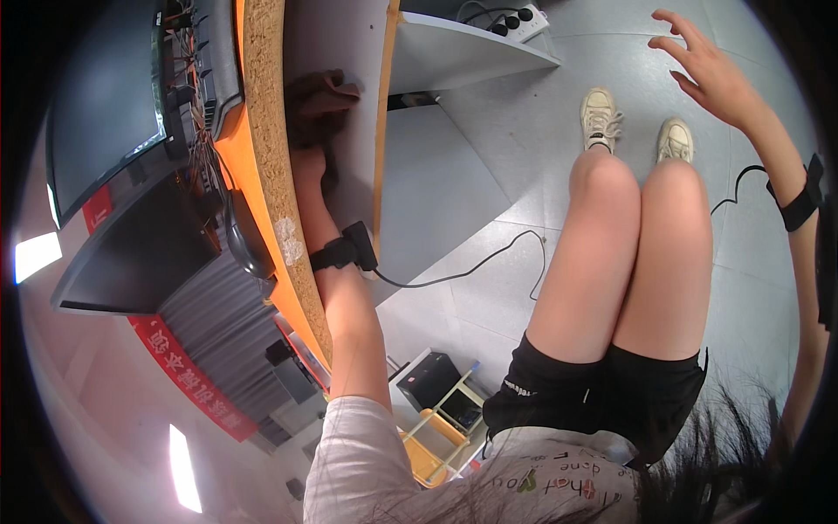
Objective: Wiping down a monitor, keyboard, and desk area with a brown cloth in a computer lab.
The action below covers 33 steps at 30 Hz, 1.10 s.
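My left hand (309,171) reaches into the shadowed space under the particle-board edge of an orange desktop (268,131). Its fingers are hidden at a dark brown cloth (327,98), which lies or hangs in that space; whether they grip it cannot be seen. A black strap with a small box (347,247) sits round the left forearm, and a cable runs from it. Out over the floor at the upper right, my right hand (710,75) is raised with its fingers apart and bent, holding nothing. Another black strap (795,196) with a cable is round the right forearm.
Monitors (105,105), tangled cables and a black computer mouse (245,239) are on the desk. A grey panel (432,177) stands below it. A white power strip (524,25) with plugs lies at the top. A loose cable (458,278) crosses near my knees. A wooden chair (432,445) is behind.
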Motion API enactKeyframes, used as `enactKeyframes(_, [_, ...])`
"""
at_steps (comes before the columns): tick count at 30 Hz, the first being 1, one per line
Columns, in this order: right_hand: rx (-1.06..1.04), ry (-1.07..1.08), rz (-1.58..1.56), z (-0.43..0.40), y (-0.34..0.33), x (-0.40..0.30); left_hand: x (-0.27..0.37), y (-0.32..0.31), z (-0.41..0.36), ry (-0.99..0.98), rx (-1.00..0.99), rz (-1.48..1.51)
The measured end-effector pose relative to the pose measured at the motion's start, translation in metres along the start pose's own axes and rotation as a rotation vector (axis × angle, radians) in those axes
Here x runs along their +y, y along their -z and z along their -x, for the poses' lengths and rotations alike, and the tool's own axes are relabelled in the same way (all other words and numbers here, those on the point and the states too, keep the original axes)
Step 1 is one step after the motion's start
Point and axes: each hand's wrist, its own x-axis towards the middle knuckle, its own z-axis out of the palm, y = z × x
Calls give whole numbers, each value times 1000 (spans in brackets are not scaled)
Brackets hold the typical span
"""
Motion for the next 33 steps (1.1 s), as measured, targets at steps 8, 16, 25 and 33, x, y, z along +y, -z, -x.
enactKeyframes(8, [132, -93, 59, 17, -35, 21, -24, 0, 55, 445, -564, -159])
enactKeyframes(16, [128, -148, -8, 32, -58, 15, 133, 66, 168, 548, -361, 350])
enactKeyframes(25, [149, -140, 31, 37, -33, 7, 158, 81, 151, -103, 47, 113])
enactKeyframes(33, [213, -48, 64, 52, 15, -2, 174, 72, 94, -31, 257, 308])
